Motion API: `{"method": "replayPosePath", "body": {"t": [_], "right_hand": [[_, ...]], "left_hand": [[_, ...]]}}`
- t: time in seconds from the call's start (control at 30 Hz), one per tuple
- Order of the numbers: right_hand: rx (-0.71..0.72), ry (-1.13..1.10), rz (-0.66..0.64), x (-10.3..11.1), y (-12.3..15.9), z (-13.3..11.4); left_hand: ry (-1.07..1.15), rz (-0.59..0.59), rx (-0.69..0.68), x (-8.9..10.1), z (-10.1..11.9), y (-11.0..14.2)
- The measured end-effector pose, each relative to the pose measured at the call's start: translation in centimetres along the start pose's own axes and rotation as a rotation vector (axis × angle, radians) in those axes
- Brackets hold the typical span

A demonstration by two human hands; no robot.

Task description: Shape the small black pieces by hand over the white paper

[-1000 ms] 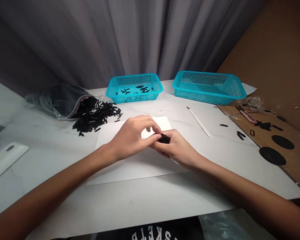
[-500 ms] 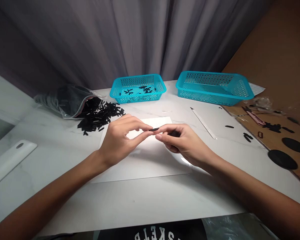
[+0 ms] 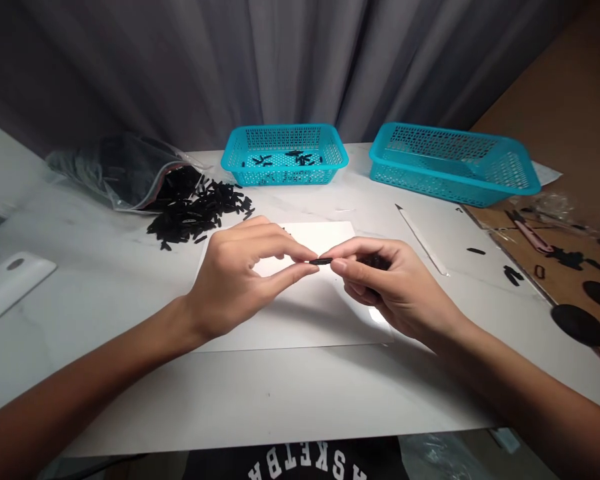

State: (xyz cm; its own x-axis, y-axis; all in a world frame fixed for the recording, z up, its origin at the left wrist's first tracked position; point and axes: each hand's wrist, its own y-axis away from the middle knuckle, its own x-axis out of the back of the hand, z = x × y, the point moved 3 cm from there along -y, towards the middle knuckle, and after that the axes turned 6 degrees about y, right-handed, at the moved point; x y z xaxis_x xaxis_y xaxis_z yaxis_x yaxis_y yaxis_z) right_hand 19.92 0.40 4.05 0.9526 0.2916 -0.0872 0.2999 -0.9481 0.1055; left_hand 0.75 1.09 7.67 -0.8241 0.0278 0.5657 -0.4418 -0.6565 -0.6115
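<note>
A small, thin black strip (image 3: 322,261) is held level above a white sheet of paper (image 3: 300,330). My left hand (image 3: 243,277) pinches its left end between thumb and forefinger. The thumb and forefinger of my right hand (image 3: 395,280) close on its right end. Something dark shows within the curled fingers of the right hand, but I cannot make out what it is. To the left behind my hands, a pile of similar black strips (image 3: 195,217) spills from a clear zip bag (image 3: 123,173).
At the back stand a turquoise basket (image 3: 285,177) with several black strips inside and a larger turquoise basket (image 3: 430,183). A white pencil-like stick (image 3: 423,240), a pink-handled tool (image 3: 530,232) and black discs (image 3: 580,325) lie to the right. A white board-like object (image 3: 17,287) is at left.
My right thumb has come onto the strip's right end; before, it was apart from it. Both hands sit slightly further right in view, and the camera view has shifted.
</note>
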Motion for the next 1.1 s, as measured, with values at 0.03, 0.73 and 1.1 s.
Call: {"method": "replayPosePath", "body": {"t": [0.03,0.73,1.1], "right_hand": [[0.004,-0.002,0.007,0.0,0.01,-0.02],[0.155,0.129,0.108,0.28,0.39,-0.27],[0.003,-0.088,-0.007,-0.21,0.18,-0.36]], "left_hand": [[-0.001,0.005,-0.009,0.03,-0.01,0.03],[0.063,0.016,0.063,-0.16,0.11,0.06],[0.046,0.067,-0.029,-0.03,0.71,-0.19]]}}
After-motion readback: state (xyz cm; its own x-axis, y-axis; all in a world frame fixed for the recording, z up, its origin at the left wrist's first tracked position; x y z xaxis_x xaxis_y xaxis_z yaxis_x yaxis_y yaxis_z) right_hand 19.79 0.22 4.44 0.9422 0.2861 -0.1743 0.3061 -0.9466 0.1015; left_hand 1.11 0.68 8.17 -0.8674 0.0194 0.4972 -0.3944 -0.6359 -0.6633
